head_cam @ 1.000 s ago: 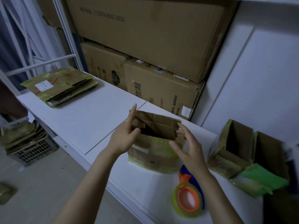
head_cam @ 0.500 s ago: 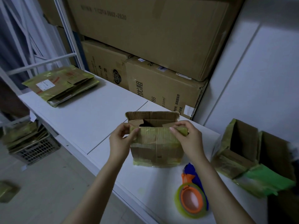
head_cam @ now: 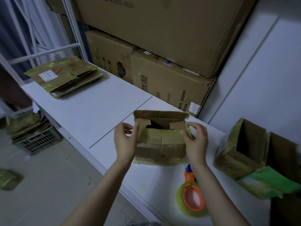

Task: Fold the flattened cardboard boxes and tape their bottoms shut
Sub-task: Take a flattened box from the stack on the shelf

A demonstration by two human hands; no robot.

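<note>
Head camera view shows the left hand (head_cam: 124, 141) and the right hand (head_cam: 196, 141) flanking a small cardboard box (head_cam: 160, 149) on the white table (head_cam: 91, 111). Left fingers curl loosely beside the box's left upper corner; contact there cannot be told. Right fingertips (head_cam: 183, 132) touch the folded near flap at its right end, the hand otherwise spread and gripping nothing. The box stands near the table's front edge, its long axis running left to right and its open side up. The near flap is folded inward, the two short side flaps lie in, and the far flap stands upright. Yellow-green tape covers the near flap and the bottom edge.

Just near-right of the box lies one tape dispenser (head_cam: 193, 199) with an orange core and a yellowish roll. Two opened boxes (head_cam: 244, 152) sit at the right, touching each other. A stack of flattened boxes (head_cam: 65, 77) lies at the table's far left, its top one bearing a white label too small to read. Three large cartons (head_cam: 162, 79) are stacked against the far wall; the top one shows "8002-2020", a lower one "766". A crate of flattened boxes (head_cam: 31, 132) sits on the floor at left.
</note>
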